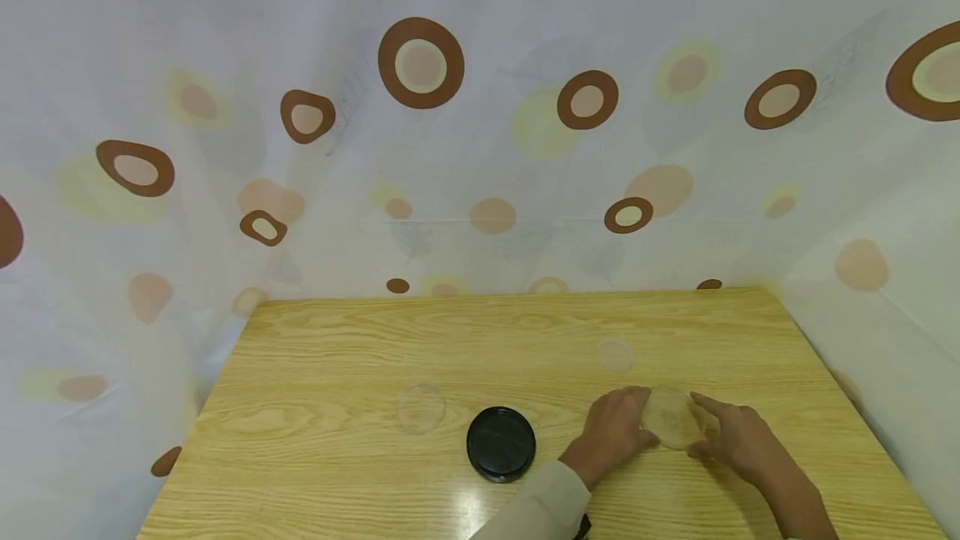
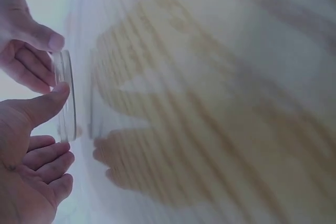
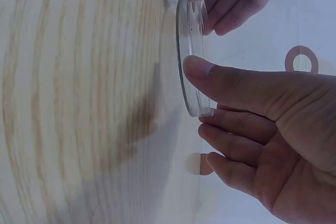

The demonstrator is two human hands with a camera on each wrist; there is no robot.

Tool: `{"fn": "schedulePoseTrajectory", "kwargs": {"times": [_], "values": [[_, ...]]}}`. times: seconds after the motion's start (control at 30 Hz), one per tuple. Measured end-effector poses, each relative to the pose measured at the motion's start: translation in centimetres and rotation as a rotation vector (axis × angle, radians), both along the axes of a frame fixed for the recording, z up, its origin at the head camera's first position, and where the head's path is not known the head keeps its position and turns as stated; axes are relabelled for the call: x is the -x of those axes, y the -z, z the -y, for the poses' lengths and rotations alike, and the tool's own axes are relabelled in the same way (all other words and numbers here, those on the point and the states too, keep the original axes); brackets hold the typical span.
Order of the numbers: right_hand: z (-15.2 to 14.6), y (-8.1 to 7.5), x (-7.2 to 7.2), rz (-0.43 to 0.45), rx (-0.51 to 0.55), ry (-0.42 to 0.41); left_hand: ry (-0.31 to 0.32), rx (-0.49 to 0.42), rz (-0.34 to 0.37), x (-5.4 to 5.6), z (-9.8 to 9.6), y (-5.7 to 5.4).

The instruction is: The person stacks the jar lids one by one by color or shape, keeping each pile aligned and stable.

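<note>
A clear, shallow round petri dish (image 1: 670, 418) is held between both hands at the right part of the table. My left hand (image 1: 613, 430) pinches its left rim with thumb and fingers. Across from it, my right hand (image 1: 742, 443) pinches the opposite rim. In the left wrist view the dish (image 2: 71, 95) stands edge-on, a small gap apart from the tabletop. Two close rims show along the dish's side (image 3: 189, 40) in the right wrist view; whether these are a lid and a base fitted together, I cannot tell.
A round black dish or lid (image 1: 501, 444) lies left of my left hand. Farther left is a clear disc-like dish (image 1: 422, 407); a smaller clear one (image 1: 615, 354) lies behind the hands. The wood-grain table (image 1: 322, 457) is bordered by a patterned white sheet (image 1: 480, 148).
</note>
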State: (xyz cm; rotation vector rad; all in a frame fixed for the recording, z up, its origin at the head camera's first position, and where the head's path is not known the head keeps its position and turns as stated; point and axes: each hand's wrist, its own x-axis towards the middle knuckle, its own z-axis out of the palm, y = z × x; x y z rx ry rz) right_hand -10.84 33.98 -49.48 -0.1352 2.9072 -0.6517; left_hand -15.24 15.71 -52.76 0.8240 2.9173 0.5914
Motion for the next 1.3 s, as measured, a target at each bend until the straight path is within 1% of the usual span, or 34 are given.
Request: {"fn": "schedulePoseTrajectory", "kwargs": {"times": [0.23, 0.33, 0.43, 0.57, 0.73, 0.87, 1.1, 1.3], "values": [[0.4, -0.4, -0.2, -0.014, -0.005, -0.01, 0.011, 0.012, -0.026, -0.1, 0.4, -0.2], [0.6, -0.4, -0.3, -0.019, 0.0, -0.013, 0.017, 0.028, -0.016, -0.2, 0.7, -0.5], [0.9, -0.5, -0.5, -0.027, 0.008, -0.013, 0.028, 0.039, -0.011, -0.1, 1.2, -0.9], [1.4, -0.7, -0.5, -0.026, 0.022, -0.014, 0.032, 0.057, -0.022, 0.2, 1.7, -1.4], [2.2, -1.0, -0.4, -0.036, 0.033, -0.021, 0.033, 0.078, -0.031, 0.5, 2.6, -1.7], [2.7, -1.2, -0.3, -0.044, 0.035, -0.022, 0.036, 0.067, -0.049, 0.5, 3.4, -2.0], [3.5, -1.4, -0.6, -0.054, 0.061, -0.032, 0.061, 0.04, -0.063, 0.3, 4.7, -2.6], [4.5, -1.6, -0.6, -0.046, 0.083, -0.05, 0.053, 0.046, -0.055, 0.2, 5.9, -2.7]]}}
